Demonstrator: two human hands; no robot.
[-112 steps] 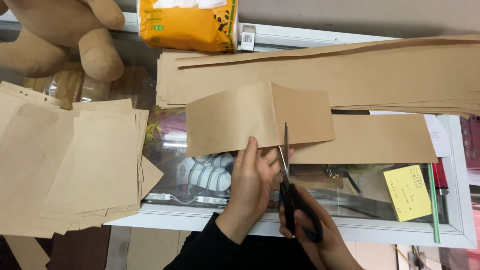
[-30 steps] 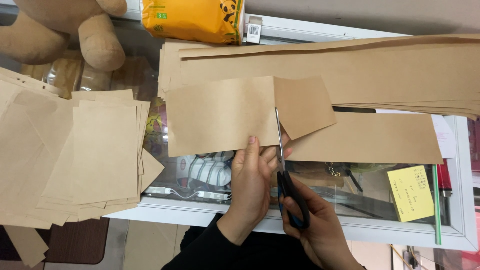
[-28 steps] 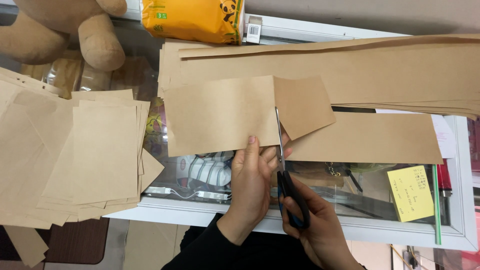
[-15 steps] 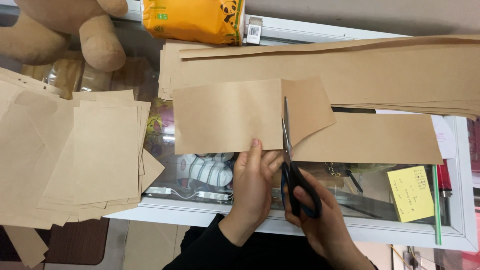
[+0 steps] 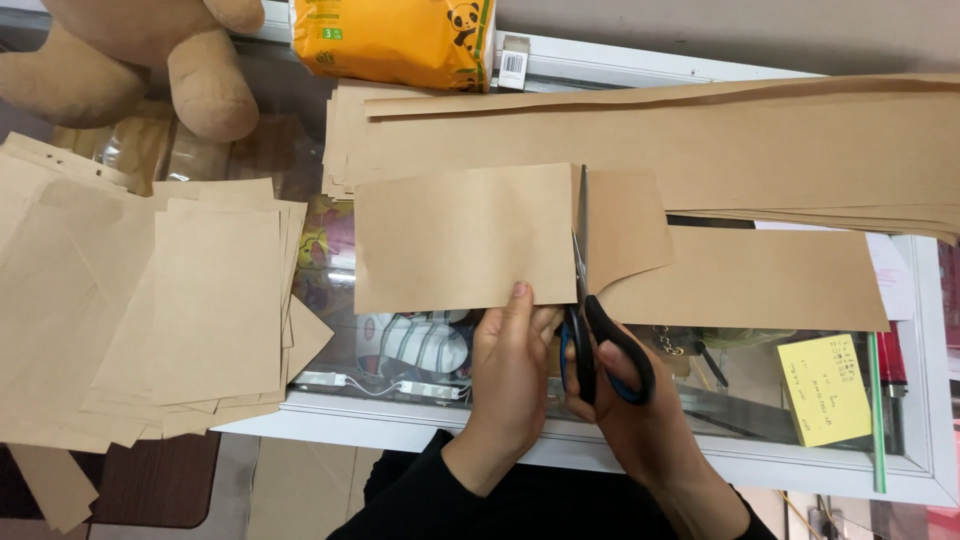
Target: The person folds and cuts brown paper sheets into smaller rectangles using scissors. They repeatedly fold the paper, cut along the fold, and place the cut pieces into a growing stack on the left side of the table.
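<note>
Sleeve: a black sleeve is showing at the bottom, closest to the person.
Left hand: the left hand is pinching the bottom edge of a brown paper sheet, with its grip closing on the paper.
Right hand: the right hand is gripping the scissors, with its fingers going through the black handles.
Scissors: the blades are pointing away from the person and are sitting in a cut that is running up through the sheet.
Paper sheet: it is lying over the glass table, and the smaller piece to the right of the blades is bending away.
Yellow note: a yellow sticky note is lying on the table, well off to the right.
Cut stack: a pile of small brown sheets is sitting to the left.
Long sheets: long brown paper strips are lying just behind the sheet.
Far edge: a yellow pack and a tan soft toy are resting at the back.
</note>
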